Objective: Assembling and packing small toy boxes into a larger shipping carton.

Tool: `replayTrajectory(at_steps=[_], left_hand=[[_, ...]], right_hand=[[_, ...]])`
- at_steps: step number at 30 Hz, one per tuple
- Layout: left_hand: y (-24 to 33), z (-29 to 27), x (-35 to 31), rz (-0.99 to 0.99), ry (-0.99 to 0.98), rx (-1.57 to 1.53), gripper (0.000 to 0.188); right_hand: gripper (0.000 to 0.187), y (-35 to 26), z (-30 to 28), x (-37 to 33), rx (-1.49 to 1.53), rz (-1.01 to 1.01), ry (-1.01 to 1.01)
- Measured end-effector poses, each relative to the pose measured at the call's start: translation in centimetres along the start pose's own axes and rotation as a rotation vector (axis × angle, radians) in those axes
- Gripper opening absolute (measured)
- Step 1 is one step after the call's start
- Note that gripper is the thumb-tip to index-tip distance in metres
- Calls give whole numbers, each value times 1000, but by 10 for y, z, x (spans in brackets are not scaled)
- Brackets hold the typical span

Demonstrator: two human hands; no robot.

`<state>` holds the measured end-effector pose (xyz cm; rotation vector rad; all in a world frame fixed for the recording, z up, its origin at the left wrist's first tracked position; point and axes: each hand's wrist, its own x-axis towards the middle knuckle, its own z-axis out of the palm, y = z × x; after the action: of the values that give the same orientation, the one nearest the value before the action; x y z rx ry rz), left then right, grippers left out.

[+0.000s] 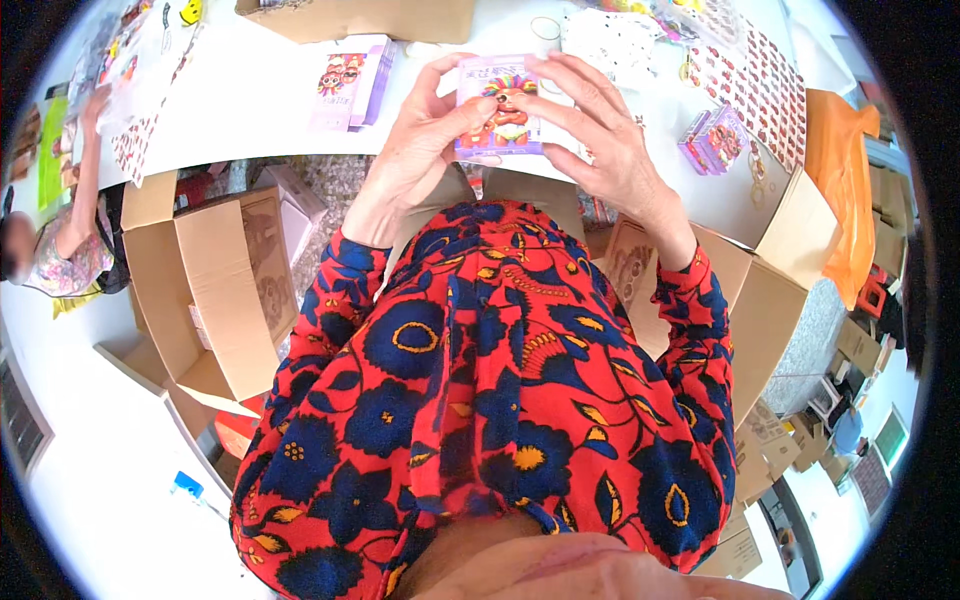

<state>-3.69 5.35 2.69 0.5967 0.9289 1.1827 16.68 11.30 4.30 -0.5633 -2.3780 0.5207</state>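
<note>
A small purple cardboard box (516, 128) with a colourful cartoon figure on its front is held up over the near edge of the white table (240, 110). My left hand (425, 135) grips its left side, thumb across the front and fingers behind. From the right, my right hand (615, 140) closes on the same box, with fingertips on its front and upper right corner. To the left lies a stack of flat purple printed cartons (350, 85). Right of my hands sit a few small purple boxes (715, 140), with rubber bands (760, 175) beside them.
Sheets of red stickers (755, 85) and a white patterned bag (610, 40) cover the table's right side. A cardboard box (350, 20) stands at the back. Open cartons flank me at left (215, 290) and right (775, 270). An orange bag (845, 190) hangs at right; another person (75, 240) is at far left.
</note>
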Motion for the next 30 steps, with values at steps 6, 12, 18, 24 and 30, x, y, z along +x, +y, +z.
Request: replayTrajectory(at_steps=[6,12,18,24,30], left_hand=[[-10,-6,4,-4,-52,131,58],[-16,-1,0,377,-135,497,50],[-19,8,-2,239,-74,528,34],[-23,11,-2,198,-71,590,33],[-22,17,-2,230,-78,512,32]], right_hand=[[39,8,0,-1,17,-55,24],[29,4,1,-13,226,397,15],[28,-7,-2,-17,348,451,182],[29,0,1,-31,310,332,199],[30,-8,3,-26,376,318,205]])
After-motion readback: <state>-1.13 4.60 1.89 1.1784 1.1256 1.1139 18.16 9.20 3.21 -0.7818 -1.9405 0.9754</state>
